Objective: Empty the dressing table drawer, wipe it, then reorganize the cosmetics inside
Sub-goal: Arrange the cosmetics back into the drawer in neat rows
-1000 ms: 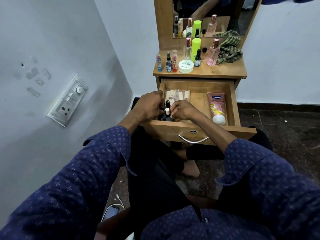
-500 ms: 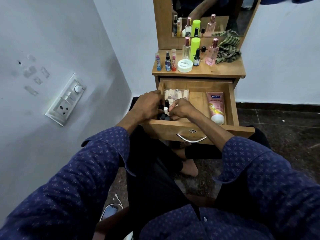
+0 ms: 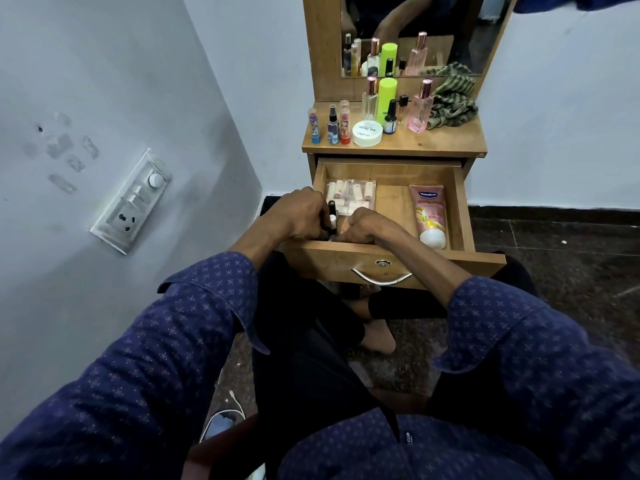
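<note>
The wooden drawer (image 3: 463, 209) of the dressing table stands pulled open. At its front left corner several small bottles (image 3: 332, 218) with black and white caps stand upright. My left hand (image 3: 303, 216) grips them from the left. From the right, my right hand (image 3: 367, 225) curls its fingers against their bases; the fingertips are partly hidden. Behind the hands a clear box of pale sticks (image 3: 351, 195) lies flat. A pink lotion tube (image 3: 428, 214) lies along the drawer's right side, cap toward me.
On the tabletop (image 3: 450, 142) stand three small tubes, a white jar (image 3: 367, 134), a green can (image 3: 387, 97), perfume bottles and a striped cloth (image 3: 450, 102), below a mirror. A wall with a switchboard (image 3: 133, 202) is close on the left. A cable (image 3: 230, 408) lies on the floor.
Both hands stay at the drawer's front left corner around the small bottles. The right hand has lowered slightly toward the bottle bases.
</note>
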`<state>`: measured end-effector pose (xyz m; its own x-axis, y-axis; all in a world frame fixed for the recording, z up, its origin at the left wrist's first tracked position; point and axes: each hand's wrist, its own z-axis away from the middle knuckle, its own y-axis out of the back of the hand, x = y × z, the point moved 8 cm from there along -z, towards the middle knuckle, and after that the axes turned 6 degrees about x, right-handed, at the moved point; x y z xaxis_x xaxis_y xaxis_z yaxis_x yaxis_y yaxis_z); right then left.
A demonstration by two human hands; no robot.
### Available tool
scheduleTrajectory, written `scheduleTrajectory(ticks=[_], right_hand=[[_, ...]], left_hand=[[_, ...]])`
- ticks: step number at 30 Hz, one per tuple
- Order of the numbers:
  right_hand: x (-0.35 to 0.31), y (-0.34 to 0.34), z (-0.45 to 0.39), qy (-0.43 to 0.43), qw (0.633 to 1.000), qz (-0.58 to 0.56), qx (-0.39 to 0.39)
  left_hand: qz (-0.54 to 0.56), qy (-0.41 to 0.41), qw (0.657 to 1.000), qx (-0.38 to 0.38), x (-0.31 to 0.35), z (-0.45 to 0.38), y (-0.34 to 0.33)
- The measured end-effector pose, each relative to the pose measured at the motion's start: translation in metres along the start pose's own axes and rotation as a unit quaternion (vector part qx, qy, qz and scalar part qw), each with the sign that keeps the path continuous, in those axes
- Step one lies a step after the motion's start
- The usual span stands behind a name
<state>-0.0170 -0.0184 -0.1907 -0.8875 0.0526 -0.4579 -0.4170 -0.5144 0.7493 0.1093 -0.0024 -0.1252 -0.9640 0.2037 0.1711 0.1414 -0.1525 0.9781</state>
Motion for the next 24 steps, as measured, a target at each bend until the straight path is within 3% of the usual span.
scheduleTrajectory(ticks=[14,24], right_hand=[[0.000,0.001,-0.007,-0.024,0.980,-0.184,0.066],[0.011,-0.005,-0.013,-0.020,0.969,-0.244,0.036]], left_hand=[[-0.044,0.016,0.999,0.012,-0.005,0.002,0.001],[0.000,0.021,1.000,0.017,-0.005,-0.001,0.001]])
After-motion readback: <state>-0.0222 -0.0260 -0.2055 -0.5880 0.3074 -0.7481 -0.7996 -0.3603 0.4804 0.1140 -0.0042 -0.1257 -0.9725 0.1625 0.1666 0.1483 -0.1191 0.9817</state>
